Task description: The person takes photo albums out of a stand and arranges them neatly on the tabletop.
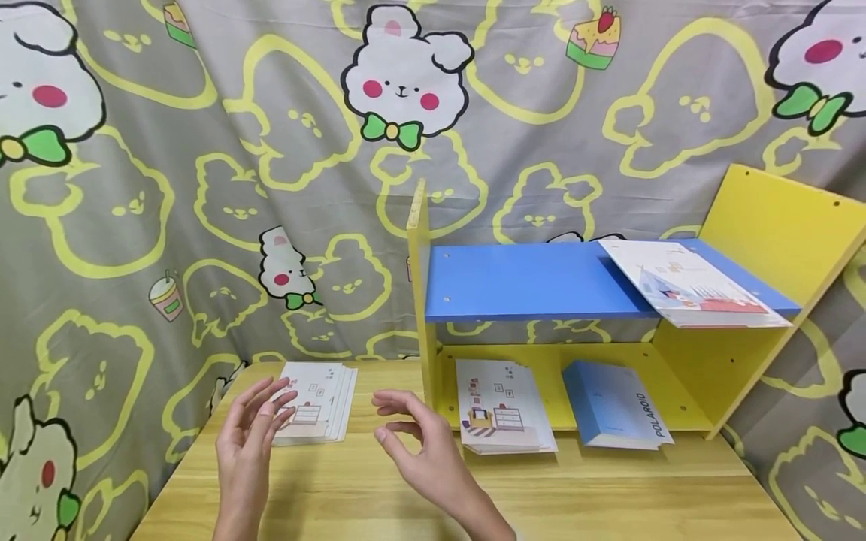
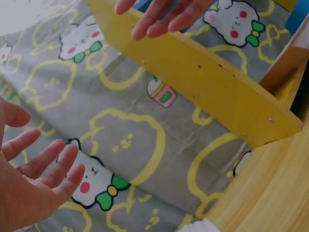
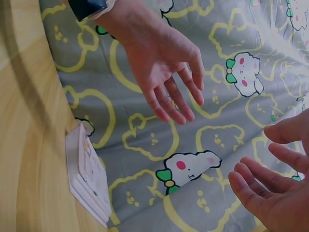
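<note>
My left hand is raised over the table at the left, fingers loosely bent and holding nothing. In the head view it overlaps a stack of white illustrated books, hiding the stack's left side. My right hand hovers to the right of it, palm turned inward, thumb and fingers apart with nothing between them. Just right of that hand, a white book with a furniture drawing lies on the lower shelf, its front edge jutting out. In the right wrist view the stack sits on the table below both hands.
A yellow and blue shelf unit stands at the back right. On its blue top shelf lies a white picture book, overhanging the front. A blue book marked POLAROID rests on the lower shelf. Behind hangs a patterned grey curtain.
</note>
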A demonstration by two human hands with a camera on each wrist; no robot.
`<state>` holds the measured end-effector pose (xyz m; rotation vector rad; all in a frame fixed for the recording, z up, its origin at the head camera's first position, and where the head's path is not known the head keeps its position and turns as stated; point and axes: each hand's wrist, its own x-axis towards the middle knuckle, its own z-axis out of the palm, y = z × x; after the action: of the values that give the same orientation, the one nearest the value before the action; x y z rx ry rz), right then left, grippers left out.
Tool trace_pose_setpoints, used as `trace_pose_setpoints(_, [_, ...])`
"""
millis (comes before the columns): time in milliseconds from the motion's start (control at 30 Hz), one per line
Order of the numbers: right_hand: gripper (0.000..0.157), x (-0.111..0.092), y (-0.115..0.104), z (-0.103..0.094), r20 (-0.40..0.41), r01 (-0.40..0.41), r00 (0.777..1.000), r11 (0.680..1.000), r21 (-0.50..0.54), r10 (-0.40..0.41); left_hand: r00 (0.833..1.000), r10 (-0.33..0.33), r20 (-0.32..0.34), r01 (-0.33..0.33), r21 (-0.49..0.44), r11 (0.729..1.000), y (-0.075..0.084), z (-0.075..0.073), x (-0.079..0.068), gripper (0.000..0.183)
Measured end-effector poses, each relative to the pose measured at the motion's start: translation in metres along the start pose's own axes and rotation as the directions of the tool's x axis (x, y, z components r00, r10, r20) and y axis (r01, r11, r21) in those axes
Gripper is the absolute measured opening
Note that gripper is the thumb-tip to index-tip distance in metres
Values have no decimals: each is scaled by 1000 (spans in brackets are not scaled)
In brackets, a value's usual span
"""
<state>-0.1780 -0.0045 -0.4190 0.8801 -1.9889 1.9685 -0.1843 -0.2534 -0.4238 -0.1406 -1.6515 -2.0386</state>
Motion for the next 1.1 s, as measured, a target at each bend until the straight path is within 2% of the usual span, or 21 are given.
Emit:
trace_pose_setpoints(333, [38, 0, -11, -9, -19, 45, 999, 999, 4, -45, 995, 62, 84, -60, -17, 998, 10, 13, -5, 40])
trace_pose_setpoints(567, [38, 1, -16, -18, -28, 72, 997, 997, 2, -72, 993, 49, 108, -47, -23, 999, 16, 24, -12, 39])
trace_pose_setpoints(767, [40, 2, -19, -28, -45, 82, 996, 997, -10, -83, 988, 67, 140, -62, -35, 997, 16, 36, -17, 37])
trace_pose_setpoints(867, [40, 1, -20, -34, -53, 88, 995, 996, -12, -89, 977, 115, 180, -106, -59, 993, 15, 42, -17, 36])
trace_pose_setpoints(1000, [39, -1, -22, -42, -53, 126, 990, 992, -32, -128, 943, 213, 254, -185, -128, 974, 14, 51, -16, 37])
trace_pose_setpoints(1100, [39, -2, -22, -46, -59, 150, 986, 987, -49, -153, 924, 251, 287, -213, -157, 964, 13, 57, -15, 37])
